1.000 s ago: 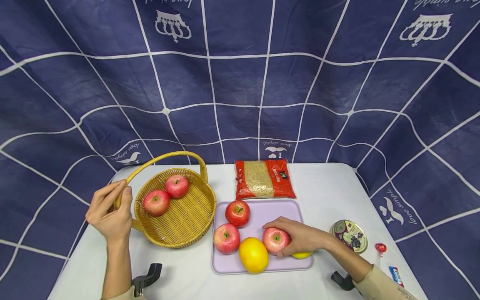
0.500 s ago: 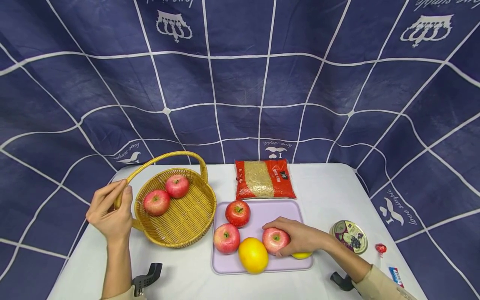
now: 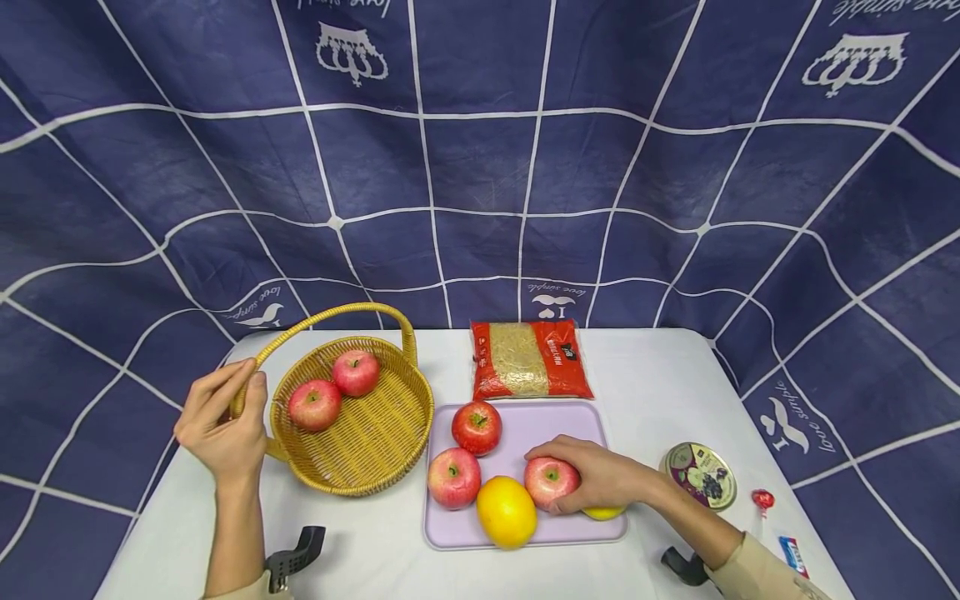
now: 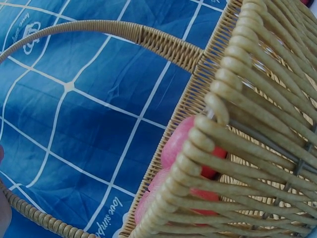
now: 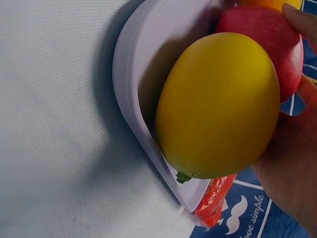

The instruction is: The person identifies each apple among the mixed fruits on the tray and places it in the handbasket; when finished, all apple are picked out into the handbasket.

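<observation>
A pink apple point(image 3: 552, 477) sits on the right side of the lilac tray point(image 3: 558, 421), in the right hand point(image 3: 603, 473), fingers round its far side, thumb on the near. That arm slants in from the near right. At left, the left hand point(image 3: 225, 421) grips the handle point(image 3: 330, 313) of a wicker basket point(image 3: 375, 433), forearm reaching away from the near side.

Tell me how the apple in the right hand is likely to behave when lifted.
The apple will probably feel firm, as its skin looks smooth and unwrinkled. That glossy skin may slip slightly in the right hand. If let go, its rounded shape could make it roll on the tray.
</observation>
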Available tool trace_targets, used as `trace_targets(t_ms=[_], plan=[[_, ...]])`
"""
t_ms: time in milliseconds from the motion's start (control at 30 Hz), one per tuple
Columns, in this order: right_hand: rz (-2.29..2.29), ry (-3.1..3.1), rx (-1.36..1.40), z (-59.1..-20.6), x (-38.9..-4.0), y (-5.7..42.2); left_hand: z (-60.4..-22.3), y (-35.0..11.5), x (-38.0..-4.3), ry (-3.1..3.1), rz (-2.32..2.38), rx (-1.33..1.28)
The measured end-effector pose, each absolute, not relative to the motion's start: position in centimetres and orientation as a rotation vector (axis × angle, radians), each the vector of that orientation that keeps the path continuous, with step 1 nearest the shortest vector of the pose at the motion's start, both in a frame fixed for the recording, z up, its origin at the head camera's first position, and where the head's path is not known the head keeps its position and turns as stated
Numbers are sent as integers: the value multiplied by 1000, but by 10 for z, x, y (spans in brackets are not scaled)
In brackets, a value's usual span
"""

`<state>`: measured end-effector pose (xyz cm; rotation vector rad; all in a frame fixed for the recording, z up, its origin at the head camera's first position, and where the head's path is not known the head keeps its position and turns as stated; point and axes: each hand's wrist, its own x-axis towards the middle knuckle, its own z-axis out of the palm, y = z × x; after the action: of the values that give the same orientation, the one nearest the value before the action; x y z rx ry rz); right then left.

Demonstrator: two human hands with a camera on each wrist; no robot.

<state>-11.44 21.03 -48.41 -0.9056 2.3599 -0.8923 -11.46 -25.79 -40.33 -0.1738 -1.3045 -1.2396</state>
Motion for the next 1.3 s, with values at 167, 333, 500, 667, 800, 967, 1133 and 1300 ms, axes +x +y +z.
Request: trace_targets(t_ms=[167, 333, 500, 667, 800, 967, 1133, 1300], plan=[[-898, 2388, -903, -483, -114, 210, -403, -257, -115, -1300, -1244, -179], [-910, 2418, -915, -480, -113, 209, -403, -257, -115, -1296, -1244, -178], [-937, 2425, -928, -477, -112, 208, -402, -257, -114, -1299, -1244, -179], [-956, 2424, -906, -477, -112, 208, -402, -257, -114, -1306, -1240, -176], [-970, 2443, -877, -477, -112, 208, -402, -258, -114, -1312, -1236, -172], [-1008, 2462, -870, -476, -112, 207, -403, -258, -114, -1315, -1236, -173], [-1036, 2474, -874, -474, -112, 206, -403, -259, -114, -1312, -1243, -175], [-1046, 2478, -841, -472, -111, 204, -403, -259, -114, -1315, -1241, -174]])
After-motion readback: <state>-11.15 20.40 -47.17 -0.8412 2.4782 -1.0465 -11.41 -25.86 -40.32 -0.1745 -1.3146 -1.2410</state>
